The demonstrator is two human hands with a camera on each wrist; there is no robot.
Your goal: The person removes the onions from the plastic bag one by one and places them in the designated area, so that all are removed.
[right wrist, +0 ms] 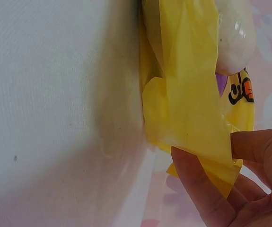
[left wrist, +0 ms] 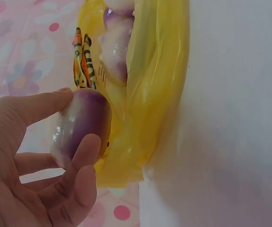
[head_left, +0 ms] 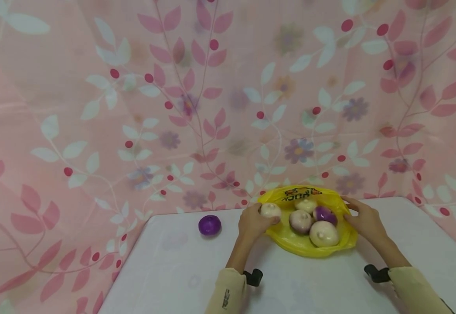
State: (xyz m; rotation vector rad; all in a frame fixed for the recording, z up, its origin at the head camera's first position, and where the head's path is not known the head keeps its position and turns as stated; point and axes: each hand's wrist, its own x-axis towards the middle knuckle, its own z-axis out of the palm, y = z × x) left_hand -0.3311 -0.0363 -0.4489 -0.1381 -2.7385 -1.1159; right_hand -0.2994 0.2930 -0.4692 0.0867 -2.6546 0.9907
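Observation:
A yellow plastic bag (head_left: pixel 292 245) with dark print lies spread open on the table. Inside it sit several glossy white-and-purple turnips (head_left: pixel 324 233). At the bag's left side, my left hand (head_left: pixel 250 223) grips another turnip (left wrist: pixel 81 125) between thumb and fingers; the left wrist view shows its purple flank. My right hand (head_left: pixel 369 221) pinches the bag's right edge, and the bag's crumpled rim (right wrist: pixel 211 165) runs between thumb and fingers in the right wrist view. Apart from the bag, to the left, rests a deep purple turnip (head_left: pixel 209 225).
A white cloth covers the table (head_left: pixel 173 270). Right behind its far edge hangs a pink curtain (head_left: pixel 220 131) with leaves and flowers. Black wrist mounts (head_left: pixel 253 277) sit at both sleeve cuffs.

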